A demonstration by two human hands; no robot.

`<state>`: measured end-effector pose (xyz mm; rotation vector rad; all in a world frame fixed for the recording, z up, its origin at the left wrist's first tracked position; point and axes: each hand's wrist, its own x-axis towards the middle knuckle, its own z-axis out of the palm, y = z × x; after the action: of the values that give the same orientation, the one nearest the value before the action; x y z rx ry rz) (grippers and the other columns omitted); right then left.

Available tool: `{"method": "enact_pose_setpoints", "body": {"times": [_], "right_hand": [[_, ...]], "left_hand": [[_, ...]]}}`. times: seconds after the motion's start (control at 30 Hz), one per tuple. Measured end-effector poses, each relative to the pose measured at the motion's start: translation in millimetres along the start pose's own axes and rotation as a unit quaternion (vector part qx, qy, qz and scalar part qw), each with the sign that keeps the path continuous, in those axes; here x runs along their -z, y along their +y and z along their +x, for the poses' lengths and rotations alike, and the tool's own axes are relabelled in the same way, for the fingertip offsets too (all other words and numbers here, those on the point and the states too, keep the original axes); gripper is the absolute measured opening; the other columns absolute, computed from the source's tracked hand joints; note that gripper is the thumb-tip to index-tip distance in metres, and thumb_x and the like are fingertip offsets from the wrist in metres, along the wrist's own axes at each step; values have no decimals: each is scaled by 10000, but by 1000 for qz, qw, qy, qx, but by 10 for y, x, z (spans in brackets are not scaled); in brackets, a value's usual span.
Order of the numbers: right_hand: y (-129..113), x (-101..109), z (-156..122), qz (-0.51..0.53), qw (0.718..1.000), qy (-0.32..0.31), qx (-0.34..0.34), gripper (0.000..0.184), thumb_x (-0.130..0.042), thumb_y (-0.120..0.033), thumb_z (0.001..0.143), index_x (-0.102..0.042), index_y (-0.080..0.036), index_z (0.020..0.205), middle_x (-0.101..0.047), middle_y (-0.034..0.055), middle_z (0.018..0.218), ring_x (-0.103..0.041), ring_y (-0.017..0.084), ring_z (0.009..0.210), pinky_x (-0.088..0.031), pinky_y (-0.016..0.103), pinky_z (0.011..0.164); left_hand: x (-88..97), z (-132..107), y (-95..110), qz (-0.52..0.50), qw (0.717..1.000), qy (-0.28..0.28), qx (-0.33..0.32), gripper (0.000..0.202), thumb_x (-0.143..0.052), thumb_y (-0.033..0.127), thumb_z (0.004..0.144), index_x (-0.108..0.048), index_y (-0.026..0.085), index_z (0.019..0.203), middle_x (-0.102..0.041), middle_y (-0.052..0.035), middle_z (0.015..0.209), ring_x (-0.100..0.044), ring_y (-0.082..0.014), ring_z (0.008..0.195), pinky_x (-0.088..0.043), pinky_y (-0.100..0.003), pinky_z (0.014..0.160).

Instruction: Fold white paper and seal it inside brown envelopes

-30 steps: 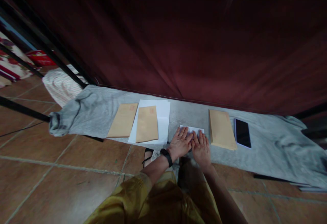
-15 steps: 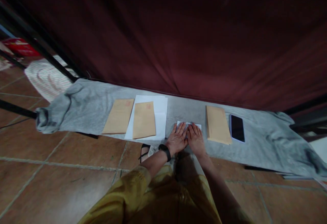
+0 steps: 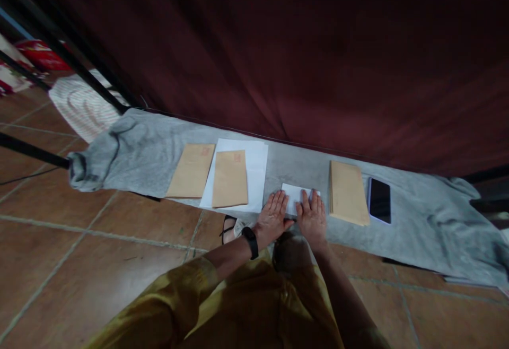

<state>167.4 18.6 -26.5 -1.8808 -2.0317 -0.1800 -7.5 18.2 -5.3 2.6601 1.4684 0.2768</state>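
A small white sheet of paper (image 3: 294, 192), looking folded, lies on the grey cloth in front of me. My left hand (image 3: 272, 217) rests flat with fingers stretched out at the paper's left edge. On its right part lies my right hand (image 3: 312, 219), palm down, fingers spread. Neither hand grips anything. Left of my hands, a brown envelope (image 3: 229, 179) with a red mark sits on top of white paper sheets (image 3: 257, 171). Another brown envelope (image 3: 191, 171) lies farther left, beside the sheets. To my right is a stack of brown envelopes (image 3: 348, 192).
A phone (image 3: 379, 200) lies right of the envelope stack. Grey cloth (image 3: 421, 216) covers the long narrow surface. Behind it hangs a dark red curtain (image 3: 254, 62). Black metal bars (image 3: 34, 151) stand at the left, near a striped cloth (image 3: 85, 102). Below is a tiled floor (image 3: 131, 243).
My hands have moved apart across the paper, the left toward its left edge and the right toward its right. More of the white paper shows between them. The view has shifted slightly.
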Motion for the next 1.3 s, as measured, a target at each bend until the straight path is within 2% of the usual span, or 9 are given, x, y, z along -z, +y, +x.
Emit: {"method": "enact_pose_setpoints", "body": {"times": [0.17,0.4,0.5,0.63,0.73,0.9,1.1,1.3], "right_hand": [[-9,6,-8,-3,1000,12,0,565,-381,-405,1048,-367,-173,1563,-305,213,1627,-355,370,1457,-371,565,1123],[-26,0,-6,-1,1000,-4,-18,561,-383,-408,1053,-385,-165,1558,-278,220,1641,-351,377,1462,-355,568,1139],[-30,-9,-9,5,1000,-16,-24,571,-390,-412,1051,-378,-152,1560,-261,222,1646,-335,379,1472,-343,583,1145],[-42,-13,-4,17,999,-8,-31,571,-395,-404,1049,-364,-166,1567,-282,216,1640,-333,377,1475,-346,596,1136],[-61,-3,11,18,999,8,-37,552,-402,-395,1050,-400,-158,1548,-310,219,1627,-357,370,1460,-355,583,1129],[-81,9,40,21,999,19,-44,533,-438,-374,1041,-434,-169,1533,-321,213,1626,-364,353,1462,-349,558,1139],[-60,-34,2,22,998,28,-55,544,-444,-384,1040,-440,-143,1528,-340,214,1617,-369,345,1464,-353,534,1147],[-12,-19,-184,16,997,53,-61,603,-404,-409,1051,-381,-69,1548,-400,238,1576,-412,353,1436,-368,524,1140]], "left_hand": [[82,-74,-34,3,1000,-28,-2,882,-533,570,946,-260,-9,1552,-207,-265,1648,-160,-345,1552,-169,-522,1265],[157,-148,-80,21,998,-46,-30,943,-568,620,911,-283,-10,1552,-225,-268,1640,-165,-362,1547,-201,-520,1249],[201,-165,-78,16,999,-36,-34,840,-535,566,946,-343,-6,1530,-278,-262,1625,-213,-356,1538,-196,-522,1250],[267,-42,-36,6,1000,-17,-15,562,-411,318,1011,-434,12,1482,-371,-236,1593,-299,-302,1518,-213,-487,1250],[275,161,4,-5,1000,-11,-18,526,-381,201,990,-442,22,1482,-394,-215,1587,-318,-271,1512,-243,-446,1243],[173,423,8,-29,1000,-6,-5,524,-350,266,1021,-444,66,1496,-397,-178,1596,-331,-274,1507,-273,-468,1232],[66,400,-58,-38,999,27,-23,546,-354,309,1025,-430,75,1512,-374,-169,1612,-296,-266,1523,-247,-472,1248],[66,403,-62,-44,999,19,-20,562,-363,296,1015,-405,82,1532,-358,-160,1621,-284,-265,1528,-230,-477,1255]]}}
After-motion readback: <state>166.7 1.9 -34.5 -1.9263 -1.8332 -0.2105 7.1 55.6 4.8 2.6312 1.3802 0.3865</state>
